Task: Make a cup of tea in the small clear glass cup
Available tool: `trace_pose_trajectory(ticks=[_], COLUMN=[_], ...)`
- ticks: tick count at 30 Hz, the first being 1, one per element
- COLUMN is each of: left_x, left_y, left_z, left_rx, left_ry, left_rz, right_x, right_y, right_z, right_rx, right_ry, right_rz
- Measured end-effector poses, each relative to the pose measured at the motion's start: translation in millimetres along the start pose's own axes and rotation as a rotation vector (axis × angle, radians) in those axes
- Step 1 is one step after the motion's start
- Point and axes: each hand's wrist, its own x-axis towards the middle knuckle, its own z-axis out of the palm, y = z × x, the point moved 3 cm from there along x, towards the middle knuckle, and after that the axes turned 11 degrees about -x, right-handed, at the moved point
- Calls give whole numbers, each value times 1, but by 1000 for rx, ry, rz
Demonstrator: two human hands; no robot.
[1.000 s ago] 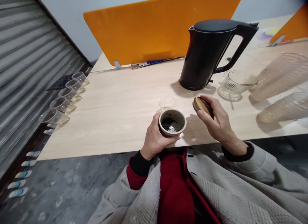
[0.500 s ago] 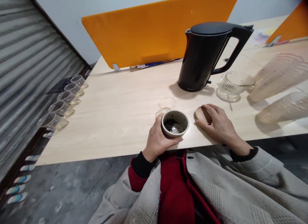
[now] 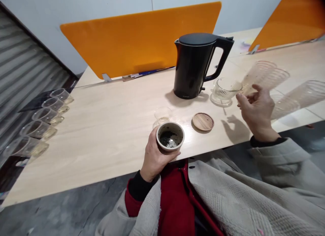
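1. From the head view, my first worry is the round, grey-beige ceramic cup (image 3: 170, 138): it has no cover, so a tilt of the left hand (image 3: 155, 158) could spill the dark, wet-looking bits inside. That hand is clamped around the cup's side.
2. A small, clear plastic cup (image 3: 163, 115) stands just beyond the ceramic one. Being thin and hard to see, it could topple if the left hand pushes forward.
3. The right hand (image 3: 259, 109) hangs above the pale wooden table (image 3: 101, 134), fingers loosely bent and thumb apart, with nothing visible in its grasp. A hasty sweep might knock the ribbed, clear glass vessel (image 3: 225, 89) or the clear plastic cup stacks (image 3: 302, 97) nearby.
4. As for position, the ceramic cup sits in the left hand's curl, mouth upward, well apart from the right hand; whether its base touches the table, I cannot tell. The flat, brown wooden disc (image 3: 203, 121) lies between the hands, touching neither. The glass vessel is just beside the right thumb, though contact is unclear.
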Motion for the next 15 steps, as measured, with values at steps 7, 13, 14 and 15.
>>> trace_pose_trajectory(ticks=[7,13,14,15], left_x=[-20,-23,-22,-21], left_y=[-7,-5,-4,-4], left_z=[-35,-48,-46,-45], left_rx=[-42,19,35,50], left_ry=[50,83,78,75], left_rz=[-35,-8,6,18], right_x=[20,18,16,13], right_y=[-18,-24,-24,-25], right_z=[26,23,16,8], right_rx=[68,66,62,55], right_ry=[-82,17,79,137], right_rz=[49,-47,-78,-101])
